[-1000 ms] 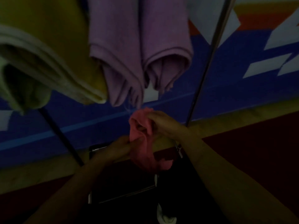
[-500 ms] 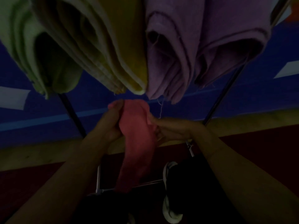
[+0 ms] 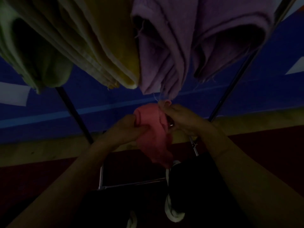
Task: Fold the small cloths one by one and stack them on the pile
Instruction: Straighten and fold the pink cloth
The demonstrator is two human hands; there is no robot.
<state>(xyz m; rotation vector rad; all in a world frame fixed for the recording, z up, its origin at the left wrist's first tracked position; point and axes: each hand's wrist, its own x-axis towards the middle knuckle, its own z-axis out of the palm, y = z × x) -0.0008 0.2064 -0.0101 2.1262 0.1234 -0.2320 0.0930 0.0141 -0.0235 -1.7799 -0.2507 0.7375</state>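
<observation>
Hands meet beneath hanging cloths: the left hand (image 3: 131,129) grips the pink cloth (image 3: 151,129) by its near edge, the right hand (image 3: 182,119) pinches its top corner, and the cloth's length hangs downward between them.

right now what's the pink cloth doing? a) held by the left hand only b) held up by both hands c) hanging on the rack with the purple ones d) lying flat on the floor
b: the pink cloth hangs in the air, gripped by the left hand on one side and the right hand on the other, below the purple cloths.
</observation>
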